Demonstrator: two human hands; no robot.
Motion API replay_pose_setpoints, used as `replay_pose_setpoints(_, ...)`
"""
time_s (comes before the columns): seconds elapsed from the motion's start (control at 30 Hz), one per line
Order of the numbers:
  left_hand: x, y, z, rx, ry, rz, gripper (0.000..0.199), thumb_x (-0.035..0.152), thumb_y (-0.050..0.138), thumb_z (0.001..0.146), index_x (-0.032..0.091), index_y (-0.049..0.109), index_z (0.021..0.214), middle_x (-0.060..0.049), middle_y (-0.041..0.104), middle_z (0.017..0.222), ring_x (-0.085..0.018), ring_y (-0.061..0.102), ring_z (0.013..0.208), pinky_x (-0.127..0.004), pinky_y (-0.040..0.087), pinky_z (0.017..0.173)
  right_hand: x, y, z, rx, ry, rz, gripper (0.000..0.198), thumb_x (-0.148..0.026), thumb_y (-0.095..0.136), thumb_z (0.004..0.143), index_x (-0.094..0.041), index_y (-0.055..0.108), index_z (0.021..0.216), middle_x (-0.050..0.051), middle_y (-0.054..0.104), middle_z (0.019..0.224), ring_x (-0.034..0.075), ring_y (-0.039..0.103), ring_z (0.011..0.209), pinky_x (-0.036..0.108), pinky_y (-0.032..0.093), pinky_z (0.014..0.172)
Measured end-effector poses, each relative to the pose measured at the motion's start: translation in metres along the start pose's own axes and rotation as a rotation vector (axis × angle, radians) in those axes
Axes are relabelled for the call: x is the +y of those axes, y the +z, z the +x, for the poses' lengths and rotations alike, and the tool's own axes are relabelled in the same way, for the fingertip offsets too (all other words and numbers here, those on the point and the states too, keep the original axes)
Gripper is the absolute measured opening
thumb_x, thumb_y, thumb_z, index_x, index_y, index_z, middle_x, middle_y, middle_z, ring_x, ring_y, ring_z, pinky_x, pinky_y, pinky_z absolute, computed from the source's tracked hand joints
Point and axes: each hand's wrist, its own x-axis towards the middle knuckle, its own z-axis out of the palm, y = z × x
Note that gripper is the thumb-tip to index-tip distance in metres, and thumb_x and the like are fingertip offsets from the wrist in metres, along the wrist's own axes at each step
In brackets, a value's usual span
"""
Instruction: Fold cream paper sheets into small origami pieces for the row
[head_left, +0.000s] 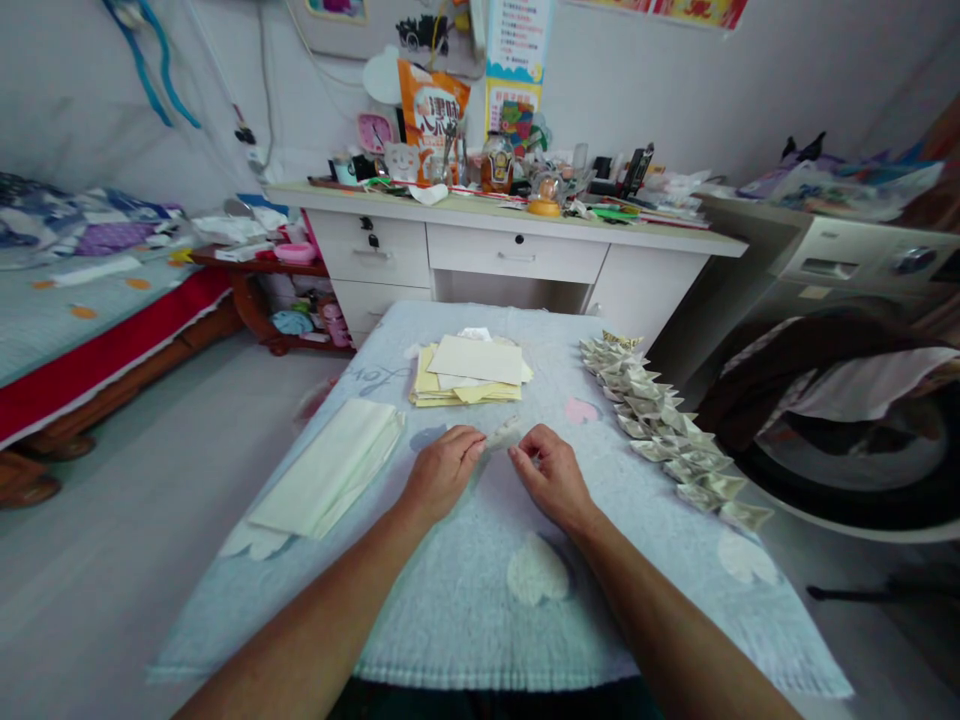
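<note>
Between my hands is a small folded strip of pale paper [501,434], held above the cloth-covered table. My left hand [444,468] pinches its left end between thumb and fingers. My right hand [553,474] is curled beside the right end, with thumb and forefinger close together; whether anything sits inside those fingers is hidden. Behind the hands lies a stack of cream and yellow paper sheets [477,362]. To the left rests a folded pile of pale greenish paper [334,465]. Rows of folded, pointed paper pieces [664,425] stand along the right side.
A light blue patterned cloth [480,630] covers the table. Beyond it stands a white desk [517,250] crowded with jars, a snack bag [433,115] and a pink clock [375,132]. A bed [97,310] is at left, a washing machine [840,270] at right.
</note>
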Motion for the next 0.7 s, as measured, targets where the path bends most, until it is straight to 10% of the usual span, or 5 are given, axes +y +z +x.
replay_pose_setpoints(0.7, 0.021, 0.0, -0.003, -0.009, 0.017, -0.354, 0.017, 0.023, 0.051, 0.088, 0.019, 0.06, 0.102, -0.008, 0.06, 0.113, -0.019, 0.058, 0.107, -0.032, 0.046, 0.094, 0.001, 0.02, 0.0, -0.121, 0.283, 0.827, 0.03, -0.042, 0.073, 0.073, -0.019, 0.054, 0.075, -0.003, 0.054, 0.069, 0.011, 0.049, 0.063, 0.023, 0.039, 0.061)
